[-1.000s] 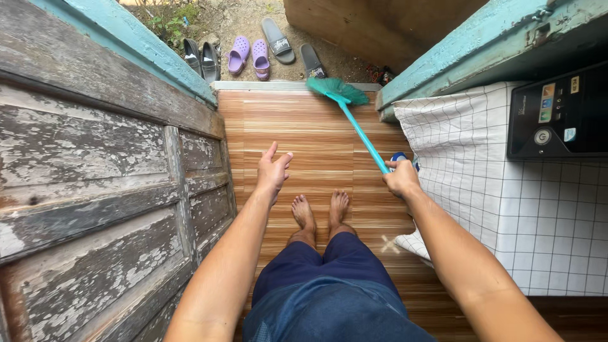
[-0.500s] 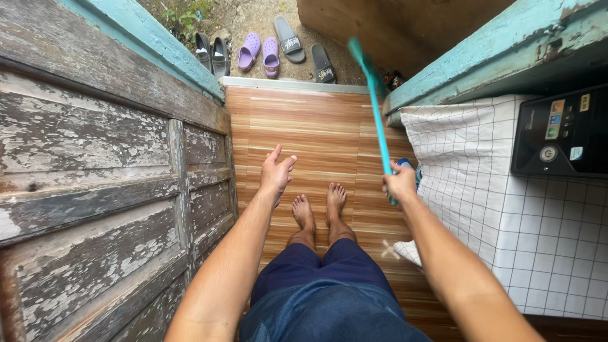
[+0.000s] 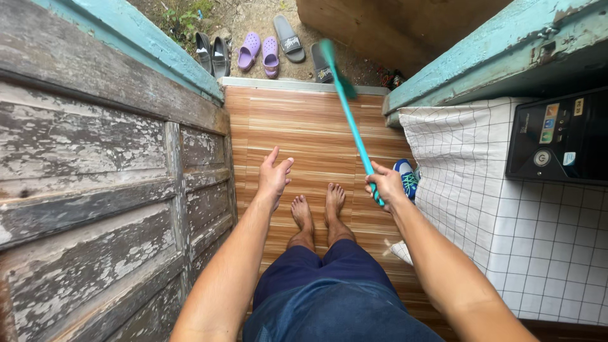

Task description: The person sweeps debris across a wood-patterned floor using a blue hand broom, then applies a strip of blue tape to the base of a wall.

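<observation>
Mid-sweep: right hand (image 3: pixel 385 185) fingers clench the teal broom (image 3: pixel 350 107), head lifted at upper centre; left hand (image 3: pixel 273 176) released, empty. Next, the bristles likely need lowering to the floor (image 3: pixel 297 126).

Weathered wooden door (image 3: pixel 95 190), wood-pattern floor (image 3: pixel 297 126)

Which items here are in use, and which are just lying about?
In use: right hand grips the teal broom, lifted over the wood-pattern floor; left hand open, empty.
Lying about: purple clogs, grey slides, black shoes, blue sneaker, computer tower.

One broom (image 3: pixel 352 120), two purple clogs (image 3: pixel 259 50), two hands (image 3: pixel 273 177).
</observation>
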